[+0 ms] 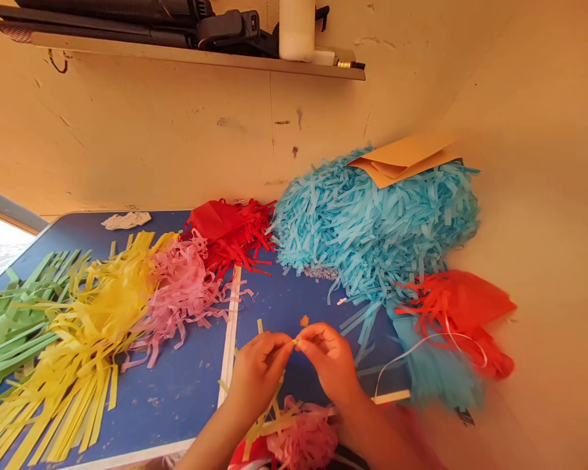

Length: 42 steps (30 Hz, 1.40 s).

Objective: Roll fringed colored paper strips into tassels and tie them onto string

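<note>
My left hand (261,365) and my right hand (330,365) meet tip to tip over the front of the blue table (186,385). Thumbs and forefingers of both are pinched on a tiny yellow bit of paper (295,342), mostly hidden by the fingertips. Yellow paper strips (273,406) hang under my left hand. Below my wrists, at the table's front edge, is a bunch of pink fringed paper (306,434) with some red beside it. A white string (402,358) runs from near my right wrist toward red fringed paper (458,303) on the right.
Left of my hands lie green (19,326), yellow (102,287) and pink (181,281) fringed tissue. Red tissue (230,228) and a large light-blue fringed pile (362,215) sit behind, an orange folded sheet (406,156) on top. A wall shelf (176,53) holds a white container (296,29).
</note>
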Tool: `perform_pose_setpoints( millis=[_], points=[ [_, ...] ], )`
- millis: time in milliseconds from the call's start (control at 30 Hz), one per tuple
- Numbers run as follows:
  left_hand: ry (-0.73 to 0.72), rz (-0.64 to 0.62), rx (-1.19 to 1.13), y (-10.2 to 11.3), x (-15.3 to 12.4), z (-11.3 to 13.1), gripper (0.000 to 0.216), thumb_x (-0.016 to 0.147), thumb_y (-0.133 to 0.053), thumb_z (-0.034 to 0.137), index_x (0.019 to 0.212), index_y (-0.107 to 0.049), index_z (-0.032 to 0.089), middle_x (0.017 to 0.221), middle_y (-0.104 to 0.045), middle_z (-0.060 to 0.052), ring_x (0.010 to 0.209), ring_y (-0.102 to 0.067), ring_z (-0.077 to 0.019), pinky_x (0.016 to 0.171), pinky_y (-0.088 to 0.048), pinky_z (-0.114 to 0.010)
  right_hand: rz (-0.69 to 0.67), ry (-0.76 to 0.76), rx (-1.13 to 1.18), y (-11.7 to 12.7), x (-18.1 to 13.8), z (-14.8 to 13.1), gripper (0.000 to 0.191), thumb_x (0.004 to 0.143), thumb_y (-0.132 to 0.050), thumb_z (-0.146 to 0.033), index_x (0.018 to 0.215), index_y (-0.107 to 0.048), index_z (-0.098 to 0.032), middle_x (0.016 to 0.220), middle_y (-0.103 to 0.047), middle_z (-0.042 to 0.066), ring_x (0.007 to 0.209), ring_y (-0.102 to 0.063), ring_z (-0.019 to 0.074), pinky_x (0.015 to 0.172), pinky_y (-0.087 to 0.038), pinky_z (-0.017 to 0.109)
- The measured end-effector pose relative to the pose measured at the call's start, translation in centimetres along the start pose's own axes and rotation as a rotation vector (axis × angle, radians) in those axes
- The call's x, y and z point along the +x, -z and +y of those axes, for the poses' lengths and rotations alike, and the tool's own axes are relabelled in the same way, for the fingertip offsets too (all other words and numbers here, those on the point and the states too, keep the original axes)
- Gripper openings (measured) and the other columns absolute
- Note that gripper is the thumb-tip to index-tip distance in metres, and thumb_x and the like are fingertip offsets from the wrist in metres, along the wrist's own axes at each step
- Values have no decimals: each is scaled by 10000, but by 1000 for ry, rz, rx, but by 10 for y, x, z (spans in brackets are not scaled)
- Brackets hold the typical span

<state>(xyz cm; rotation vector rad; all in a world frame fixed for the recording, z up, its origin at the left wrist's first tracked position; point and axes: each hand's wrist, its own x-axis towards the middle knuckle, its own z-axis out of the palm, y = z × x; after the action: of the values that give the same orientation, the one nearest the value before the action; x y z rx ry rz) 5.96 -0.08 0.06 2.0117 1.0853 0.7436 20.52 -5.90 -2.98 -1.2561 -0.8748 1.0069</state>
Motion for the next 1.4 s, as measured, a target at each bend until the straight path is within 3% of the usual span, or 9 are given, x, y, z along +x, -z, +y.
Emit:
perform_pose_setpoints(
  millis=[167,300,500,667,767,900,1067,1233,1400],
  points=[
    [-138,-41,133,1,-3,-2,232,932,-486,263,839,-697,235,738,-724,5,628,-661,-133,594,-483,-221,-76,183,-289,6,1,-2,72,881,-580,-202,898,-641,-236,868,-654,-14,805,-593,142,798,-464,273],
    [-49,-32,100,2,-8,-4,147,869,-604,322,950,-696,243,839,-760,-1,711,-702,-155,637,-516,-227,-42,199,-305,10,0,1,62,898,-555,-207,900,-610,-235,856,-638,-15,830,-600,146,819,-463,281],
    [21,-88,46,11,-5,4,209,896,-551,326,800,-720,252,662,-726,31,570,-663,-125,551,-477,-204,-46,147,-323,10,-2,-4,62,856,-607,-203,900,-641,-232,854,-677,-7,803,-611,152,784,-478,278],
    [-80,-85,77,11,-2,1,182,895,-565,330,829,-719,259,689,-738,30,595,-678,-131,558,-497,-206,-134,34,-209,12,2,-7,90,815,-671,-241,897,-705,-229,895,-722,24,820,-651,176,773,-514,295],
    [-252,-12,124,8,0,-7,178,858,-633,400,925,-716,258,825,-767,1,734,-719,-177,696,-557,-264,-84,92,-242,14,3,-10,121,802,-719,-304,709,-702,-227,764,-710,19,738,-654,173,721,-525,289],
    [-449,15,105,5,7,-10,182,904,-586,404,842,-703,280,744,-754,35,714,-722,-169,810,-558,-297,-115,148,-266,17,0,-17,153,848,-689,-348,745,-730,-243,781,-724,18,750,-673,169,741,-530,287],
    [-433,21,114,0,6,1,148,892,-607,370,846,-695,261,759,-755,15,747,-722,-177,746,-571,-282,-13,194,-319,25,-12,-23,102,864,-669,-284,791,-726,-241,806,-719,16,765,-666,161,752,-524,280],
    [-508,126,85,-12,0,9,125,889,-586,175,853,-683,244,803,-756,13,724,-709,-134,898,-535,-342,42,246,-429,32,-23,-23,126,905,-596,-215,866,-710,-248,872,-708,28,828,-659,168,784,-520,293],
    [-501,135,107,-18,-1,14,137,872,-591,147,832,-677,245,820,-761,10,720,-710,-130,942,-514,-381,76,329,-509,34,-28,-23,129,912,-585,-199,889,-698,-259,881,-714,23,834,-661,175,778,-517,304]
  ],
)
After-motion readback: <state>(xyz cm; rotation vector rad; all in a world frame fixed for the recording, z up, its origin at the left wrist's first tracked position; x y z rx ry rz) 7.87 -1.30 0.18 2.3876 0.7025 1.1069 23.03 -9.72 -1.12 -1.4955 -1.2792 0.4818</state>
